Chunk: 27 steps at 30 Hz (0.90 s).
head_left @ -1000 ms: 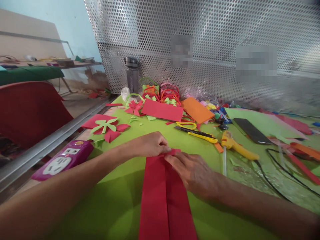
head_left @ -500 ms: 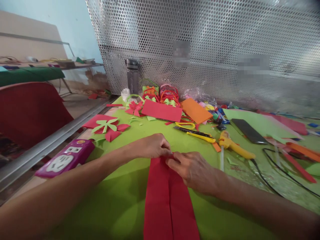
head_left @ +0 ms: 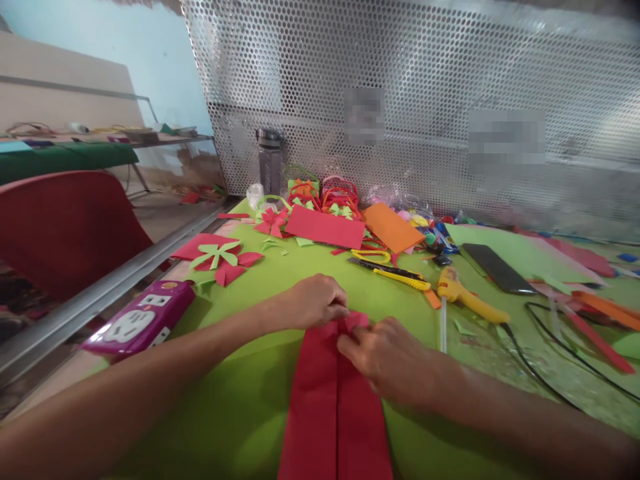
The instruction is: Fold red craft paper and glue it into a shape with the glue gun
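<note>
A long folded red paper (head_left: 313, 407) lies before me on the green table surface (head_left: 210, 407), with a seam running down its middle. At its far end, my left hand (head_left: 320, 303) pinches the edge from the left, fingers closed. My right hand (head_left: 385, 357) is closed on the same end from the right, its fingertips on the paper by the seam. Between the two hands a small flap of the red paper stands up at the far edge. The fingertips partly hide the fold.
Beyond my hands lie yellow scissors (head_left: 371, 256), a yellow cutter knife (head_left: 400, 275) and a red sheet (head_left: 325, 227). To the right are a yellow glue gun (head_left: 473, 300) with its cord and a black phone (head_left: 497, 268). A purple power strip (head_left: 143, 317) sits left; a bottle (head_left: 270, 163) stands behind.
My hands have drawn slightly apart at the paper's far end, and a small red flap now shows between them. The right hand has shifted a little toward me. The view has tilted slightly.
</note>
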Motion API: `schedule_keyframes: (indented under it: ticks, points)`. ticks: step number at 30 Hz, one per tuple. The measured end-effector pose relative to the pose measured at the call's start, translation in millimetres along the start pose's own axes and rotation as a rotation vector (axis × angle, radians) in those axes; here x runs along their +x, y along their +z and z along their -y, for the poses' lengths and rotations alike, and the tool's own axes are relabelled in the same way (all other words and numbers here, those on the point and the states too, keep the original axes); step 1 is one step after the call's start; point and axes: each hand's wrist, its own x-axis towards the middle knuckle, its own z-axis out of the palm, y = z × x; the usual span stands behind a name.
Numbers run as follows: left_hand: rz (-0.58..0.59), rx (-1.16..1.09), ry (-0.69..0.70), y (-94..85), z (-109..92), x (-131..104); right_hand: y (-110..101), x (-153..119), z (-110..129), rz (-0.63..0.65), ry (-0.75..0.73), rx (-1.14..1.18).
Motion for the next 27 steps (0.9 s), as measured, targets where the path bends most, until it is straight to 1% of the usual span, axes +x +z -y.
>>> schedule_keyframes:
  ticks: [5,9,14,16,18,21,24,27]
  points:
    - [-0.023,0.039,-0.057,-0.8,-2,-3,2,-2,-6,-0.016,0.064,0.148]
    - [-0.017,0.026,-0.131,2.2,-4,-2,5,-2,-7,-0.040,0.052,0.162]
    - [-0.066,0.026,-0.162,0.6,-6,-2,9,-5,1,-0.023,-0.065,0.027]
    - [-0.086,0.030,-0.170,0.1,-6,-2,11,-6,6,-0.063,-0.116,-0.050]
    - [-0.090,0.026,-0.178,0.4,-5,-2,13,-7,10,-0.127,-0.134,-0.114]
    - [-0.077,-0.001,-0.187,-0.3,-3,-1,12,-8,10,-0.186,-0.143,-0.135]
    - [-0.058,-0.045,-0.182,-5.9,0,-1,10,-10,1,-0.248,-0.089,-0.012]
    - [-0.042,-0.091,-0.186,-14.5,4,-1,12,-11,-13,-0.368,0.010,0.230]
